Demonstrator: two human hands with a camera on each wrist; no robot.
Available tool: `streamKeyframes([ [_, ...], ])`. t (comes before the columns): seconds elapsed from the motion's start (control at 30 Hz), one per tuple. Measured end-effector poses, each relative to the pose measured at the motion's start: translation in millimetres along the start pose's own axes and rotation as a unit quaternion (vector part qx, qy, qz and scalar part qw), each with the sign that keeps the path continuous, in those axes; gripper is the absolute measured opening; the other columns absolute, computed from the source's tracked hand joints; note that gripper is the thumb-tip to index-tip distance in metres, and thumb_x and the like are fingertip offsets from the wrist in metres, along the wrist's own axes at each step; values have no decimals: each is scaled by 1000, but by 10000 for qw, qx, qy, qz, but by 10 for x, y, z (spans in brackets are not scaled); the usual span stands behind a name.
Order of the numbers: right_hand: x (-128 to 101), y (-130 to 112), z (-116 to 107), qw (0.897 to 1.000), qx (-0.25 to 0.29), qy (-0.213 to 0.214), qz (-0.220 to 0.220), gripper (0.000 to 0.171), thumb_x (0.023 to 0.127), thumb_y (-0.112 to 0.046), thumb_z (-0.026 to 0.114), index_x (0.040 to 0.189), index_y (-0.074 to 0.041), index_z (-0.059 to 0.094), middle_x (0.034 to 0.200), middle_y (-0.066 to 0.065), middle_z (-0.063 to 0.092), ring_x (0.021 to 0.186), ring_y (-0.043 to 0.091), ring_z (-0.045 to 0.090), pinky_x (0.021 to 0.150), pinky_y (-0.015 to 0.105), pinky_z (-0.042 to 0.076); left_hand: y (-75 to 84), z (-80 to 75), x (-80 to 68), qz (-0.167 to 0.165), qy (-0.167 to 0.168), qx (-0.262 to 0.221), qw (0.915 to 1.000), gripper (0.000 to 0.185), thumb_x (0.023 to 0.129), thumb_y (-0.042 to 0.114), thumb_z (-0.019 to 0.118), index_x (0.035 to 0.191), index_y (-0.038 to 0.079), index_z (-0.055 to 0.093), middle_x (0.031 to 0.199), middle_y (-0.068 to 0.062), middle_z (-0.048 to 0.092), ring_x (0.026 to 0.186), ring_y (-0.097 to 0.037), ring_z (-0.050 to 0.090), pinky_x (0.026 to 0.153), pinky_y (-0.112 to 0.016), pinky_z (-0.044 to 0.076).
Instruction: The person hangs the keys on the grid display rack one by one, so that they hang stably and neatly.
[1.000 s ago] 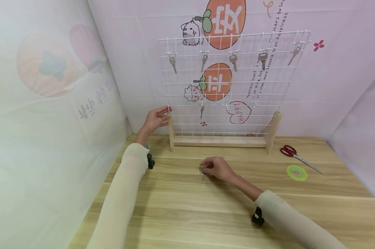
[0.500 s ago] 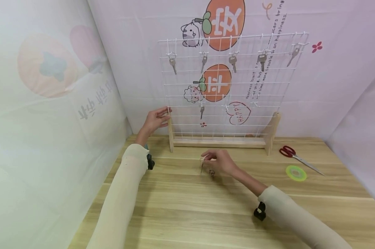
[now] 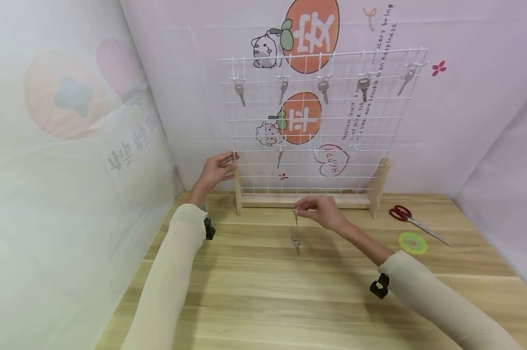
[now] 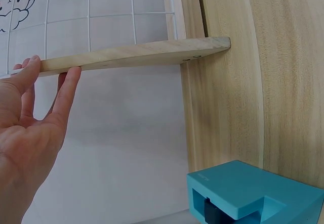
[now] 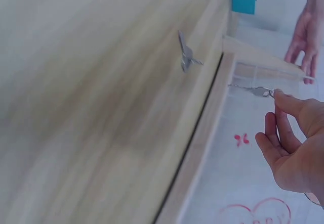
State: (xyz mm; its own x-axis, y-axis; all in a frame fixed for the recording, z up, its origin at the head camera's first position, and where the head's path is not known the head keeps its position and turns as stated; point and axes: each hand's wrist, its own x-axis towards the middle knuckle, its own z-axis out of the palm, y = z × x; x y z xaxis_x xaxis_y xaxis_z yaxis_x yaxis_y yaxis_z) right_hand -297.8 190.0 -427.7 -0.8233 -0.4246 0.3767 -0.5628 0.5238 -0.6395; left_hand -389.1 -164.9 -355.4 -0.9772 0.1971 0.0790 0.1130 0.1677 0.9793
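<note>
A white wire grid rack [image 3: 320, 121] on a wooden stand [image 3: 304, 199] stands at the back of the table, with several keys hanging on its hooks. My left hand [image 3: 217, 169] touches the rack's left wooden post [image 4: 131, 54] with straight fingers [image 4: 63, 90]. My right hand [image 3: 322, 210] hovers in front of the stand and pinches a small silver key [image 3: 296, 216] [image 5: 250, 89] that dangles below the fingers. Another key [image 3: 296, 243] [image 5: 185, 54] lies on the table under the hand.
Red-handled scissors [image 3: 409, 218] and a green tape ring [image 3: 413, 242] lie at the right of the wooden table [image 3: 263, 291]. Fabric walls close in on the left, back and right. A teal block [image 4: 253, 193] sits near my left wrist.
My right hand has lifted a key off the table and carried it up and right toward the rack, leaving another key on the table. The left hand has stayed on the rack's post.
</note>
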Motion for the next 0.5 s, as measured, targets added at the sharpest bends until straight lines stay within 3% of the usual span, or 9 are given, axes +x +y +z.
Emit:
streamKeyframes([
  [0.13, 41, -32, -206, 9998, -120, 118, -107, 20, 90, -3, 81, 109, -2, 80, 94, 8, 79, 86, 23, 75, 85, 48, 63, 25, -14, -23, -20, -25, -24, 10000, 55, 105, 3, 60, 157, 10, 46, 157, -8, 50, 142, -28, 50, 108, -53, 50],
  [0.23, 70, -77, -369, 9996, -250, 151, -35, 19, 91, -5, 81, 110, -3, 80, 94, 8, 79, 88, 24, 75, 87, 50, 62, -51, -36, 33, 79, 38, 23, 10000, 53, 105, 5, 61, 156, 13, 49, 155, -5, 53, 140, -26, 53, 106, -51, 52],
  [0.5, 172, -175, -778, 9976, -348, 566, 169, 21, 92, -6, 80, 113, -2, 79, 96, 11, 79, 89, 25, 75, 83, 26, 62, -57, -9, 40, 55, 44, -12, 10000, 52, 104, 6, 62, 155, 13, 51, 154, -5, 55, 140, -25, 53, 106, -51, 52],
])
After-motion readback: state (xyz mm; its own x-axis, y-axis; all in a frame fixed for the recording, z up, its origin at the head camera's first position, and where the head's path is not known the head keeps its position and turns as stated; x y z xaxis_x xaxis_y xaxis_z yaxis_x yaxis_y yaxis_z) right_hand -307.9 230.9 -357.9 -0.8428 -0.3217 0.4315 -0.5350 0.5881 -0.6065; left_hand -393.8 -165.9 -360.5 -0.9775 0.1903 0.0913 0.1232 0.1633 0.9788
